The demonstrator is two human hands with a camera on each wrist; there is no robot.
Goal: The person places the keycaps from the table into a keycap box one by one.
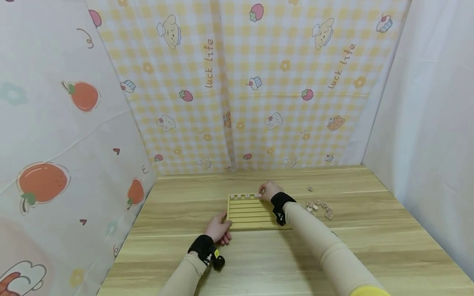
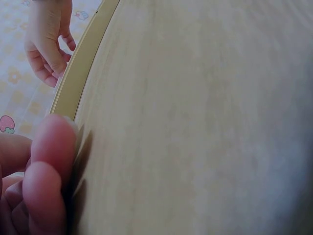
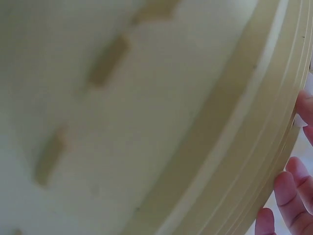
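A yellow slotted tray [image 1: 252, 214] with several parallel ridges lies on the table. My left hand [image 1: 218, 228] grips its near left corner, thumb over the rim and other fingers curled at the side. Along the far slot stand several small wooden tiles [image 1: 238, 197]. My right hand [image 1: 271, 190] is at the far edge, its fingertips pinching a tile [image 1: 257, 196] in that row. In the left wrist view, the left fingers [image 2: 51, 161] are close beside the tray's edge [image 2: 80, 73]. In the right wrist view, fingers [image 3: 288, 196] show at the right border; the tray's ridges [image 3: 230, 122] run diagonally.
Several loose tiles [image 1: 324, 204] lie in a cluster on the wood-grain table [image 1: 185, 193], right of the tray. Another single tile [image 1: 310, 188] lies farther back. A checked cloth [image 1: 240, 135] hangs behind the table, with white cloths at both sides.
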